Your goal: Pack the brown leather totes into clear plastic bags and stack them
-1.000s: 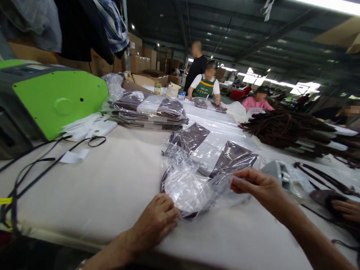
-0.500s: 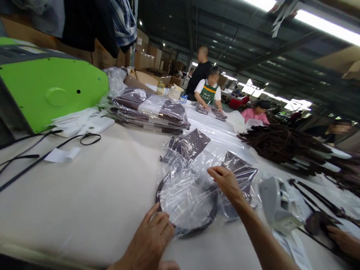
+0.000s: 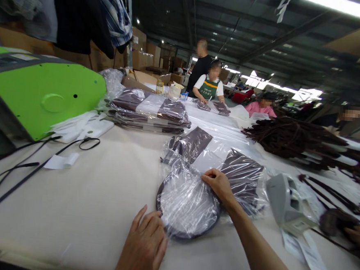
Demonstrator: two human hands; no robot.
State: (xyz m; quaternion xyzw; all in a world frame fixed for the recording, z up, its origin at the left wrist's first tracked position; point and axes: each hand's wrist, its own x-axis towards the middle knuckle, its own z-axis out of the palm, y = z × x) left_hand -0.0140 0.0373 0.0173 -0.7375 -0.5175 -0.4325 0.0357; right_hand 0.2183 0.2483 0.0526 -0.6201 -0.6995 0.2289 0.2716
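A clear plastic bag [image 3: 190, 201] holding a dark coiled strap lies on the white table [image 3: 101, 195] in front of me. My left hand [image 3: 144, 243] lies flat on the table with its fingers stretched out, the tips touching the bag's near edge. My right hand [image 3: 218, 185] rests on the top of the bag with its fingers curled, pinching the plastic. Just behind are two more bagged dark items [image 3: 241, 176].
A green machine [image 3: 43, 96] stands at the left with black cords [image 3: 27, 157] trailing over the table. A stack of bagged goods [image 3: 151, 110] sits behind. A grey tool [image 3: 286, 202] lies at the right, near another person's hand [image 3: 359, 236]. Dark straps [image 3: 293, 139] are heaped far right. Several people work at the far end.
My right hand has moved left from the bag's right edge onto its top. My left hand has slid nearer and flattened at the bag's near edge.
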